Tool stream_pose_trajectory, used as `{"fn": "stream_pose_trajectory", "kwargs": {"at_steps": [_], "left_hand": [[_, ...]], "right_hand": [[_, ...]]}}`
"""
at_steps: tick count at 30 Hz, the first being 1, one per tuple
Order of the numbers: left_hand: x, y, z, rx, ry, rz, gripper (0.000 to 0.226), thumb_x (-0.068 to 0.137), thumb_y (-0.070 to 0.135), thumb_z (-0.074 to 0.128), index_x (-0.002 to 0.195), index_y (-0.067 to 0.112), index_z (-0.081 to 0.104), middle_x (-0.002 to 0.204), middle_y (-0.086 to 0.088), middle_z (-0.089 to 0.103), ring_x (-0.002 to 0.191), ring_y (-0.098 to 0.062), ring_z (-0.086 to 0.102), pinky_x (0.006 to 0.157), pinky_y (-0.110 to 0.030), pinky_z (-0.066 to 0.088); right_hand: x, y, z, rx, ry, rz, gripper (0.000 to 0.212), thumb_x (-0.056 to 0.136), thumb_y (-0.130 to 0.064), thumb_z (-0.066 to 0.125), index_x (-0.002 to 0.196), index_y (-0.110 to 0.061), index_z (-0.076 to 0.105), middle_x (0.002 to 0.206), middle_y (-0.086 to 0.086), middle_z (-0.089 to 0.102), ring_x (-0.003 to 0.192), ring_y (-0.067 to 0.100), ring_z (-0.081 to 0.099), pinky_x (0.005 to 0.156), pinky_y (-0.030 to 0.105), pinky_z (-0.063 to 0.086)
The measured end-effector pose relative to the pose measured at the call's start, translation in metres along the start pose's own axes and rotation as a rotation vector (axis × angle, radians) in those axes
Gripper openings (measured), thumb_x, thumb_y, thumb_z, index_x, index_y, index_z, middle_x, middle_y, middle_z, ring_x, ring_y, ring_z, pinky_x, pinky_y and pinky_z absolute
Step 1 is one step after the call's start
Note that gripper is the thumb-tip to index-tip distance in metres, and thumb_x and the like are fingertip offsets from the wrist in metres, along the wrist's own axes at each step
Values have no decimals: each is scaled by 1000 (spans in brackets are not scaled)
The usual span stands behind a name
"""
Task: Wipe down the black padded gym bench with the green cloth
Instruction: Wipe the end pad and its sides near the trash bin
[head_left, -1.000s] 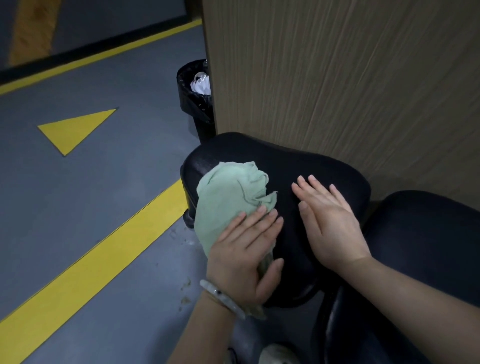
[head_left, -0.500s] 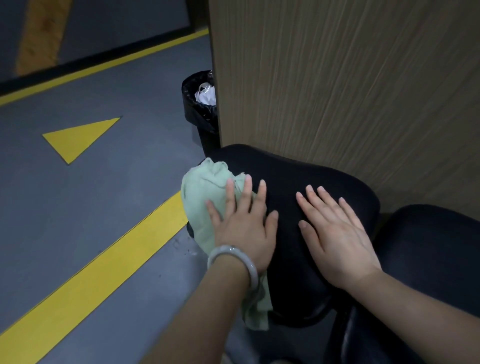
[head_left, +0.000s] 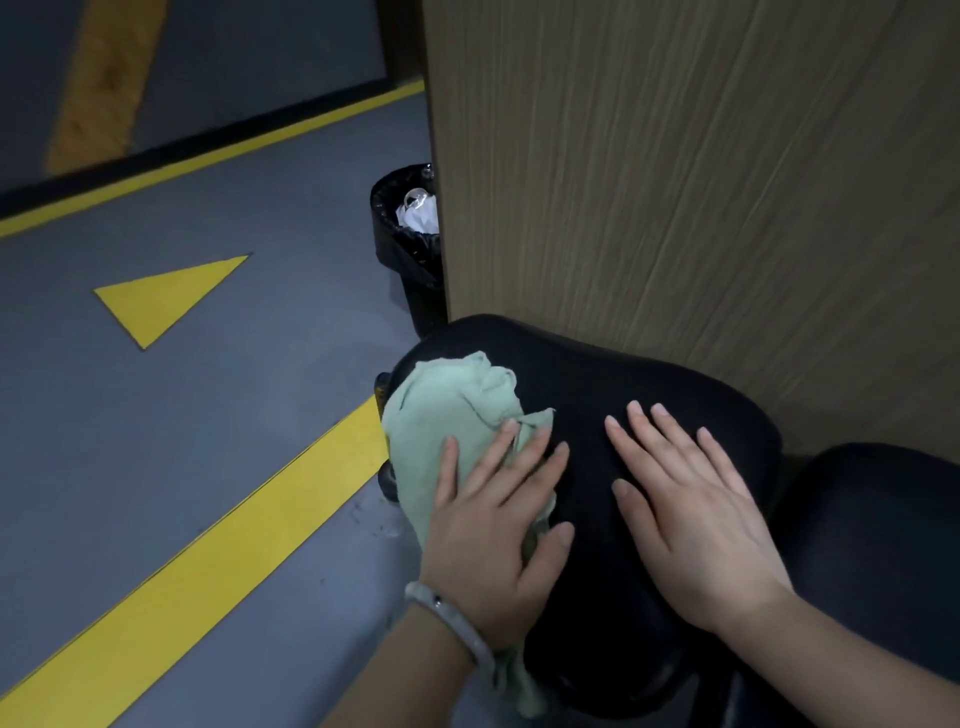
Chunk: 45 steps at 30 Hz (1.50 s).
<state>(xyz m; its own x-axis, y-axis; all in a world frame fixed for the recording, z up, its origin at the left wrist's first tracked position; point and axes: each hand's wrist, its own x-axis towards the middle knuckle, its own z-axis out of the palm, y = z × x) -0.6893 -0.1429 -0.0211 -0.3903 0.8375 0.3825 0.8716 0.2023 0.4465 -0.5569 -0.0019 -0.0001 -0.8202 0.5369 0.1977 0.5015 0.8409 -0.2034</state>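
The black padded bench pad (head_left: 613, 384) fills the lower middle of the head view, with a second black pad (head_left: 872, 519) at the right. A pale green cloth (head_left: 447, 410) drapes over the pad's left edge and hangs down its side. My left hand (head_left: 493, 525) lies flat on the cloth with straight fingers, pressing it onto the pad. My right hand (head_left: 691, 509) rests flat on the bare pad beside it, fingers spread.
A wood-grain panel (head_left: 701, 182) stands right behind the pad. A black bin (head_left: 405, 244) with a liner and white trash sits at the panel's left corner. The grey floor (head_left: 182, 441) carries yellow lines and a yellow triangle.
My left hand has slid the cloth back down and to the right across the pad's left side. The right hand has stayed flat in the same spot.
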Motion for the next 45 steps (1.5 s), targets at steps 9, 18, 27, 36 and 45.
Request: {"fn": "stream_pose_trajectory", "kwargs": {"at_steps": [9,18,27,36,45], "left_hand": [[60,-63,-23,132,-163,63,58,94,57,25,146,37,39,155,17,29,147,-2,11,119,-46,3],[29,-29,-9,132,-54,42,69,98,61,11,145,24,45,153,9,39,146,-12,24,114,-51,12],[-15,33,12,109,45,-139,66,101,54,14,137,17,56,149,4,45,142,-19,35,107,-53,24],[40,-39,-13,42,-93,83,59,94,49,29,147,25,41,151,12,39,145,-3,20,118,-45,8],[42,-35,-10,172,133,-386,73,89,62,16,155,32,10,159,10,-17,146,-23,-23,107,-65,-19]], "right_hand": [[-1,2,2,16,18,-16,54,98,-42,26,147,-25,39,154,-6,34,146,8,17,117,34,9],[-1,1,1,16,12,-12,53,98,-43,25,147,-27,38,154,-8,32,147,7,16,117,35,9],[0,3,2,-2,0,-15,54,98,-42,24,147,-26,39,155,-7,31,147,8,16,117,36,10],[0,2,3,-4,22,-20,54,98,-42,24,146,-25,40,154,-7,34,146,9,19,117,36,10],[0,0,-1,-1,-3,-6,58,96,-45,18,149,-25,35,155,-8,28,147,9,15,119,32,3]]}}
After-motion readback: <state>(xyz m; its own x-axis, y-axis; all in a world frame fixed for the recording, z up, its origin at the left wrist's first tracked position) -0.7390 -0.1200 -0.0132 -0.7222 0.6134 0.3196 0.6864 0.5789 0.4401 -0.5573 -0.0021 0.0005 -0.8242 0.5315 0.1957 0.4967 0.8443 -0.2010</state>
